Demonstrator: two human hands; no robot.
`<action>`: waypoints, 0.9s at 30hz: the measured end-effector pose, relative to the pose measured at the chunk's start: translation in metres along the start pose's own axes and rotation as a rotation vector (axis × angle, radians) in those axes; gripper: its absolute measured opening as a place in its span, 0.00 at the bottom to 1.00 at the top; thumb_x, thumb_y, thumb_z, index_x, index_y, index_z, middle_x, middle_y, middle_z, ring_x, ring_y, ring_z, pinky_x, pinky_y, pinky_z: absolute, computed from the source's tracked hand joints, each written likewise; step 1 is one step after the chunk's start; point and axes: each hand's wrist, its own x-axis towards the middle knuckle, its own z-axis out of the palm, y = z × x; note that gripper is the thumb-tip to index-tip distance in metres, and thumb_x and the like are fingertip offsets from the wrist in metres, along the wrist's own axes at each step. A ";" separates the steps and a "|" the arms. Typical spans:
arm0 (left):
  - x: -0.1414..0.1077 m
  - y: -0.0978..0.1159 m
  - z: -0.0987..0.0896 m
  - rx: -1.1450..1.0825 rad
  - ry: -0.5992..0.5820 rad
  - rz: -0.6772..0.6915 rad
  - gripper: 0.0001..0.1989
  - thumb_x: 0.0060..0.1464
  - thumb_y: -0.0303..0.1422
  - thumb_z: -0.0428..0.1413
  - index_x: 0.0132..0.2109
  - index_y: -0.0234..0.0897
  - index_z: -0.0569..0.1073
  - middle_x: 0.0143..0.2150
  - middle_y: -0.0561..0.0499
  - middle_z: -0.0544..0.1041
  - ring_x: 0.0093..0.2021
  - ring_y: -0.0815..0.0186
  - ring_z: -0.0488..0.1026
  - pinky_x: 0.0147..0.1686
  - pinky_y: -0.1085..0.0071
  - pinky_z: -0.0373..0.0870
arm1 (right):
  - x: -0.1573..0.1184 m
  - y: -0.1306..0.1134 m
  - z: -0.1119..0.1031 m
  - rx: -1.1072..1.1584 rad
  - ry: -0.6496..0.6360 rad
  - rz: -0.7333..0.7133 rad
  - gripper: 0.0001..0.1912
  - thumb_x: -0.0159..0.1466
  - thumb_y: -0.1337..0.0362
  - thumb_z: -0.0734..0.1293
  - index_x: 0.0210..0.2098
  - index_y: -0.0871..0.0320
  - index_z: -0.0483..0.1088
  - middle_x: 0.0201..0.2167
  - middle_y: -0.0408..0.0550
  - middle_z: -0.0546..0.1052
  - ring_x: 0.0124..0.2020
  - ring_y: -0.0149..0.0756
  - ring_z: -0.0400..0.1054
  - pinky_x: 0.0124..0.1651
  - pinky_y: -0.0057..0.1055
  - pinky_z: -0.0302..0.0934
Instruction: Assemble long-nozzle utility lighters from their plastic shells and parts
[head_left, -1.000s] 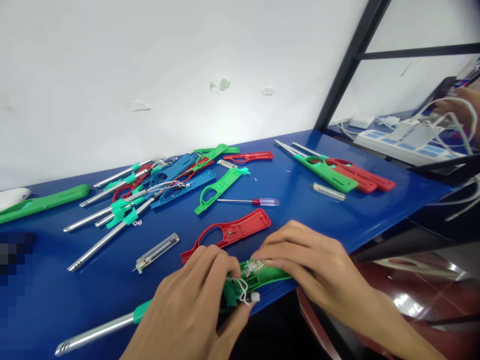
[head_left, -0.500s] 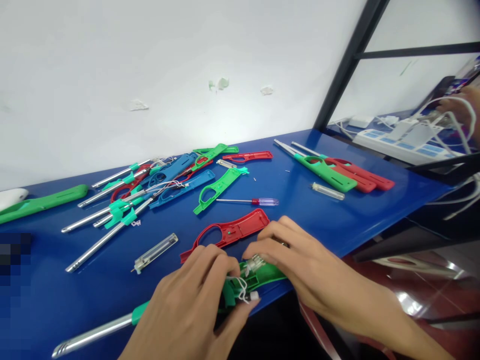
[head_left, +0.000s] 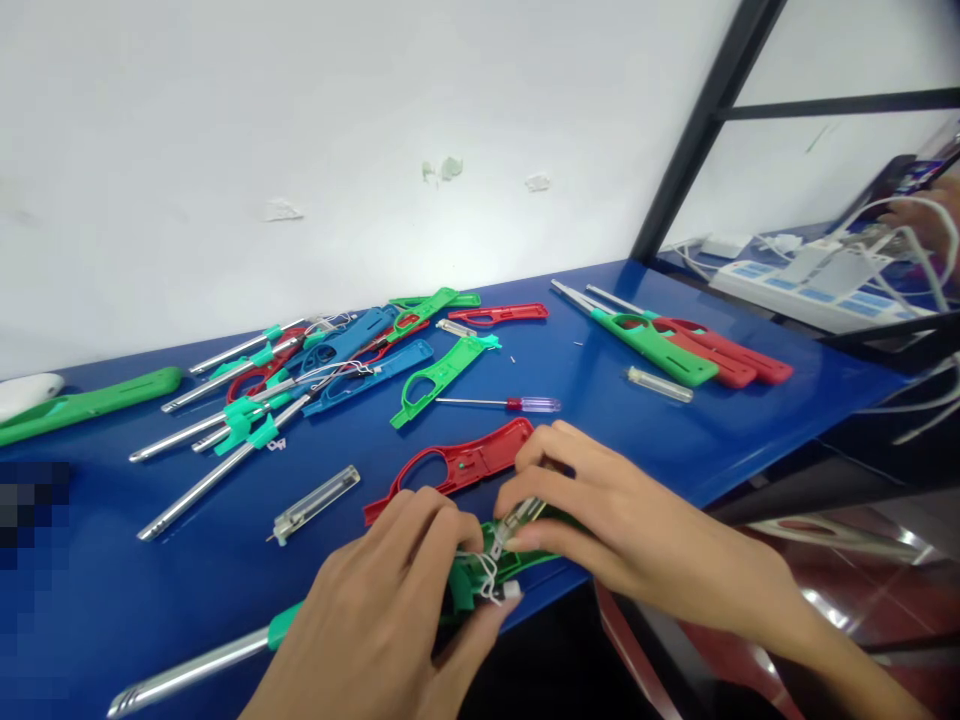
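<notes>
Near the front edge of the table, my left hand [head_left: 401, 595] is closed around a green lighter handle half [head_left: 469, 580] with white wires and a small white-tipped part by the thumb. From its teal collar a metal lighter tube [head_left: 199, 672] runs out to the lower left. My right hand [head_left: 592, 495] pinches a clear gas tank [head_left: 523, 515], tilted above the open green shell; its white end points down into the shell. Fingers hide much of both pieces. Just behind lies a red handle half [head_left: 491, 450], and a loose clear gas tank [head_left: 315, 505] lies left of it.
A screwdriver [head_left: 532, 404] and a green handle half [head_left: 442, 375] lie mid-table. Several metal tubes and blue shells [head_left: 360, 335] are piled at the left. Whole lighters [head_left: 660, 350] lie right, near a black frame [head_left: 682, 150]. Another person's hand [head_left: 926, 215] shows beyond it.
My right hand has lifted and tilted the gas tank up from the green shell, exposing more of it. My left hand keeps its hold. The view has shifted slightly.
</notes>
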 end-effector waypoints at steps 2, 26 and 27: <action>0.000 0.001 0.000 0.007 0.003 -0.004 0.07 0.68 0.33 0.57 0.49 0.45 0.66 0.42 0.54 0.75 0.38 0.65 0.79 0.34 0.69 0.78 | 0.000 0.002 0.001 0.001 0.026 -0.062 0.07 0.80 0.59 0.63 0.51 0.53 0.70 0.47 0.43 0.74 0.49 0.34 0.66 0.58 0.31 0.59; 0.003 0.001 0.002 0.048 0.054 0.006 0.07 0.73 0.40 0.53 0.50 0.44 0.67 0.41 0.53 0.76 0.37 0.65 0.80 0.32 0.69 0.78 | -0.008 0.006 0.012 -0.081 0.189 -0.096 0.09 0.79 0.64 0.65 0.51 0.57 0.78 0.46 0.46 0.79 0.46 0.34 0.71 0.50 0.29 0.63; 0.003 0.001 0.001 0.048 0.054 0.005 0.06 0.73 0.40 0.53 0.50 0.44 0.67 0.41 0.54 0.76 0.37 0.65 0.80 0.32 0.69 0.78 | -0.008 0.007 0.012 -0.081 0.195 -0.101 0.09 0.79 0.64 0.65 0.51 0.57 0.78 0.46 0.45 0.79 0.45 0.34 0.71 0.50 0.29 0.63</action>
